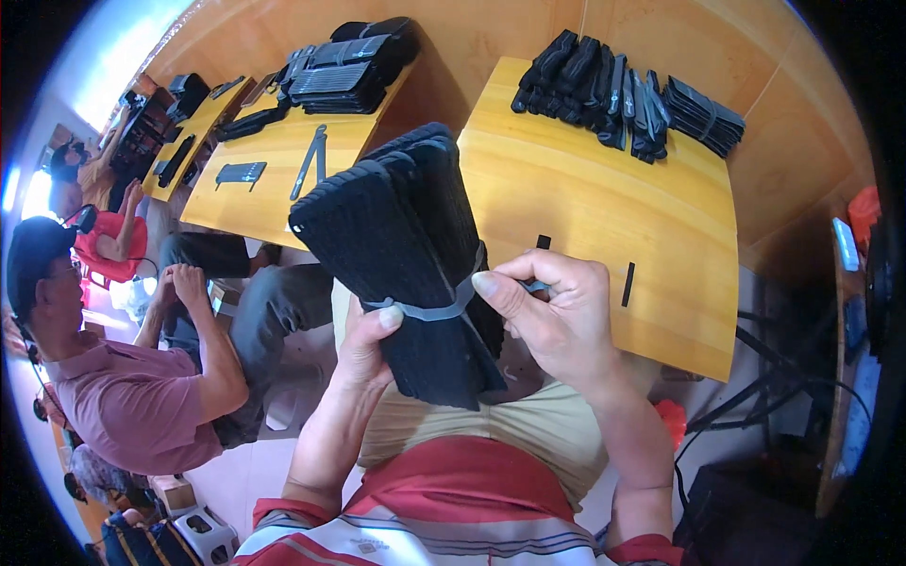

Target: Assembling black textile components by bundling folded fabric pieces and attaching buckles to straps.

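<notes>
A thick bundle of flat black fabric pieces is held up in front of me, tilted, above my lap. A narrow grey band runs around its lower part. My left hand grips the bundle from the left, its thumb lying by the band. On the other side my right hand is closed in a pinch on the band at the bundle's right edge. Its lower fingers are curled, and the bundle hides part of the grip.
My wooden table carries two small black strips, one a narrow strip, and black bundles along its back. Leftward stand another table with stacked black pieces and a seated person. A cable hangs at right.
</notes>
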### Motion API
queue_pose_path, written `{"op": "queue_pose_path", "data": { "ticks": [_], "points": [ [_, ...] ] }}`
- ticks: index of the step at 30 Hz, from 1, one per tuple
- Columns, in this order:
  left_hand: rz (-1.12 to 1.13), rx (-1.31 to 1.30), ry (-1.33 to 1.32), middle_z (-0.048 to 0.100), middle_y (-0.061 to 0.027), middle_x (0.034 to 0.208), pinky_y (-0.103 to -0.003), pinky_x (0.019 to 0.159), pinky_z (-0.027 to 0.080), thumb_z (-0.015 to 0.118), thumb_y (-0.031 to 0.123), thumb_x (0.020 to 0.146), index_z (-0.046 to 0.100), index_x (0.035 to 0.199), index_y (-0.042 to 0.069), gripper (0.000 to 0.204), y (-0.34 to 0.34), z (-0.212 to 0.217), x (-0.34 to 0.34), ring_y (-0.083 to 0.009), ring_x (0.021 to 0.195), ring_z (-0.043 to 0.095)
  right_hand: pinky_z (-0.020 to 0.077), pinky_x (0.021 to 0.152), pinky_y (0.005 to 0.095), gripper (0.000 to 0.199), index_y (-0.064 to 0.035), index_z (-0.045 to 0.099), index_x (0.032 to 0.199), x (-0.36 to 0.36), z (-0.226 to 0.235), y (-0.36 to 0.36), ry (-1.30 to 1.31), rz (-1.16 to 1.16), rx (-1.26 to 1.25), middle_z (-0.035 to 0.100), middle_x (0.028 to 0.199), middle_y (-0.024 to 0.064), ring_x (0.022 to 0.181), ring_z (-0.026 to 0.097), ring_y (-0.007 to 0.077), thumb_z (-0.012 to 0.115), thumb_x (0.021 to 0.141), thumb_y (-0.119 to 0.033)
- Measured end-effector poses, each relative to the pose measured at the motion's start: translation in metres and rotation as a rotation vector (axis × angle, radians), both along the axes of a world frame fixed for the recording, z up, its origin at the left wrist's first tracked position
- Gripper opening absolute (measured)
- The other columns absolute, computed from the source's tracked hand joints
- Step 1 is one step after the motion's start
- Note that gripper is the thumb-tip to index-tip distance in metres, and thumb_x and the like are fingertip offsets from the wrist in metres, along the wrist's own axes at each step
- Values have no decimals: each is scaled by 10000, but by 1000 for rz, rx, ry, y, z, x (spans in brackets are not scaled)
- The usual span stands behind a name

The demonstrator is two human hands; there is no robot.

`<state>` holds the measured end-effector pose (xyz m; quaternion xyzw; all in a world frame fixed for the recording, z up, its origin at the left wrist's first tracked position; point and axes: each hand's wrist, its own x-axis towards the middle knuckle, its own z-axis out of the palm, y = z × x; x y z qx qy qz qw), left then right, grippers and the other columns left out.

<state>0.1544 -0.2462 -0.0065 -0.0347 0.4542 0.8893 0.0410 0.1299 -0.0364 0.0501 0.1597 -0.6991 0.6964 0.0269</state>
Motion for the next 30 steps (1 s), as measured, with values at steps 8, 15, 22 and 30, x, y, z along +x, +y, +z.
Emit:
{"op": "queue_pose_path", "data": {
  "ticks": [8,15,22,30],
  "points": [
    [13,-65,28,610,-115,1224,-381,989,507,810,221,720,431,1374,14,783,18,3,-1,-231,1105,629,454,573,219,202,41,740,894,12,-13,-8,-177,-87,-105,699,728,25,665,577,42,733,927,-158],
    [43,-101,31,640,-111,1157,-366,972,506,841,222,714,500,1301,-3,715,26,2,1,-217,1062,641,464,616,209,210,53,736,927,17,-32,-11,-102,-229,-165,702,773,26,697,574,44,732,929,-157],
    [95,-130,62,638,-103,1140,-347,942,508,848,215,719,517,1274,-8,684,30,-1,3,-198,1028,636,467,621,221,205,58,721,945,21,-34,-11,-128,-272,-182,686,772,17,711,575,54,724,934,-147],
    [147,-214,88,623,-73,1147,-331,976,464,838,182,726,523,1263,13,644,33,-13,8,-175,1052,602,411,574,230,155,33,707,896,21,-47,-13,150,-388,0,613,723,21,651,522,67,746,908,-117]
  ]
}}
